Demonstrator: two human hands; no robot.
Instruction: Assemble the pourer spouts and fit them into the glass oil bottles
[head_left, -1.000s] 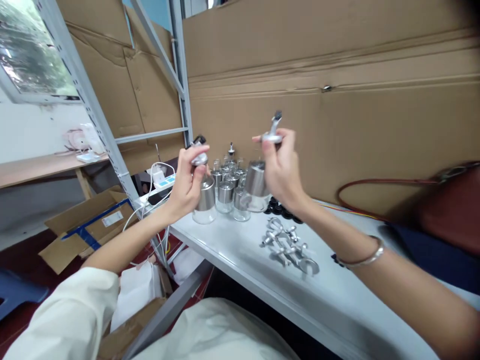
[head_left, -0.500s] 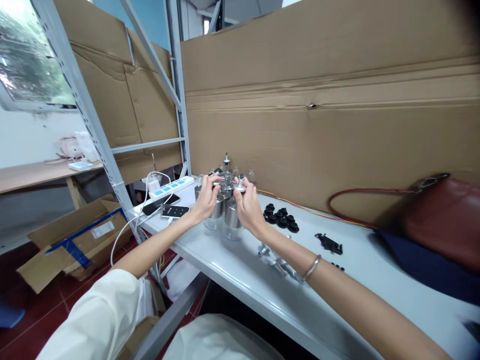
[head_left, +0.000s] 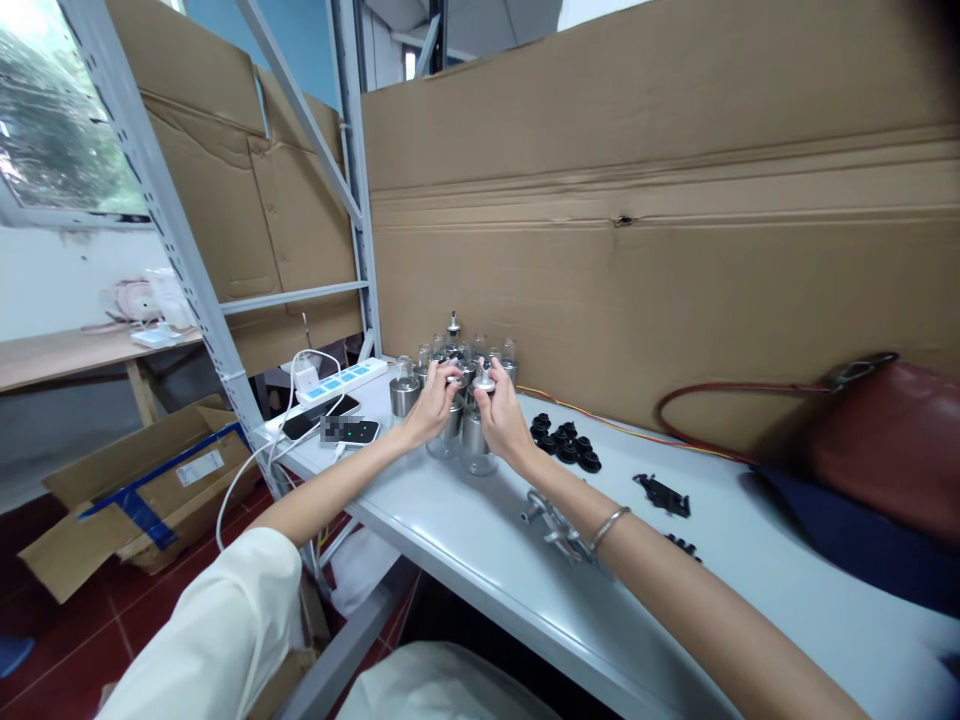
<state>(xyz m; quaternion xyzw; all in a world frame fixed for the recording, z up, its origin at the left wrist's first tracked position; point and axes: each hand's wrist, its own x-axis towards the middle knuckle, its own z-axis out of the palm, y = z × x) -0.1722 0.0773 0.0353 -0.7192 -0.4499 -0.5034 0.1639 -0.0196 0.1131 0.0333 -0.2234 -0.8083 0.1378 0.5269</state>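
Note:
Several small glass bottles with metal collars (head_left: 406, 392) stand in a cluster at the far side of the grey table (head_left: 465, 520). My left hand (head_left: 431, 405) is closed round the top of one bottle (head_left: 448, 438) at the cluster's front. Beside it, my right hand (head_left: 501, 420) is closed round the metal spout top of a second bottle (head_left: 474, 442). Both bottles stand on the table. One bottle at the back carries a tall spout (head_left: 453, 326). A pile of loose metal spouts (head_left: 553, 522) lies under my right forearm.
Black caps (head_left: 564, 442) and a black part (head_left: 661, 494) lie right of the bottles. A red-brown bag (head_left: 877, 440) sits far right. A power strip (head_left: 341, 380), phone (head_left: 319, 417) and small device (head_left: 352, 432) lie left. Cardboard walls (head_left: 660, 230) the back; a metal rack post (head_left: 157, 210) and open box (head_left: 142, 480) stand left.
A second ago both hands held bottles up in the air. They have since lowered them onto the table at the cluster's front and remain gripped on the tops.

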